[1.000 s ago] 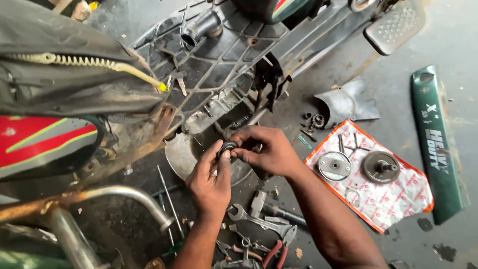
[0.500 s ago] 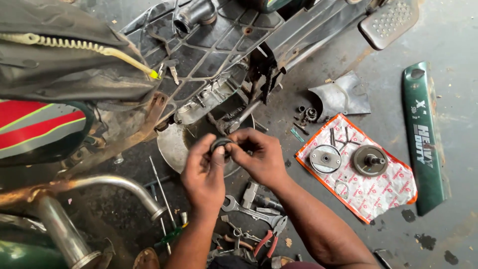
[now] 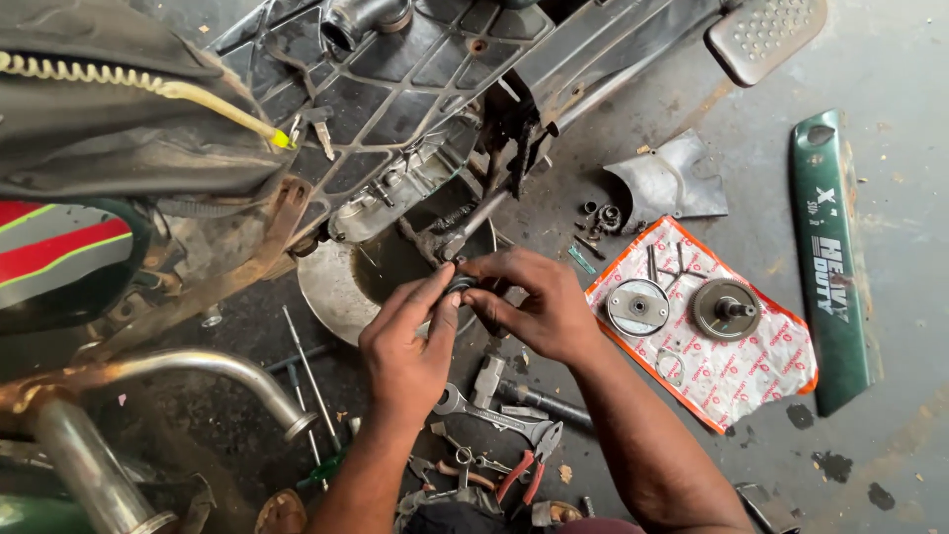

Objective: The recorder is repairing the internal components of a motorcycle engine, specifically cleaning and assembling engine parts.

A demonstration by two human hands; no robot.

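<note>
Both hands meet just below the open engine case of a motorcycle (image 3: 415, 109) lying on its side on the grey floor (image 3: 890, 465). Left hand (image 3: 405, 346) has thumb and forefinger pinched shut on a small dark round ring part (image 3: 461, 287); right hand (image 3: 534, 307) comes in from the other side, fingertips closed on the same part, so both grips are tight on it with no gap showing. The part sits between the two hands, just under a metal shaft (image 3: 465, 232) that sticks out of the engine, and over a shallow round metal pan (image 3: 331, 287) on the floor. What the part is exactly is too small to tell. Right of the hands lies a printed plastic sheet with an orange edge (image 3: 751, 376), carrying two round clutch-like discs (image 3: 638, 307) and (image 3: 725, 309), well apart from the hands. A pile of small nuts and washers (image 3: 601, 218) sits near a bent grey metal cover (image 3: 672, 178). A long green flat pack (image 3: 830, 257) lies at far right. Below the hands: spanner (image 3: 474, 410), red-handled pliers (image 3: 524, 470), loose rods (image 3: 306, 376). Chrome exhaust pipe (image 3: 198, 371) at lower left, footrest pad (image 3: 766, 35) at top right.
</note>
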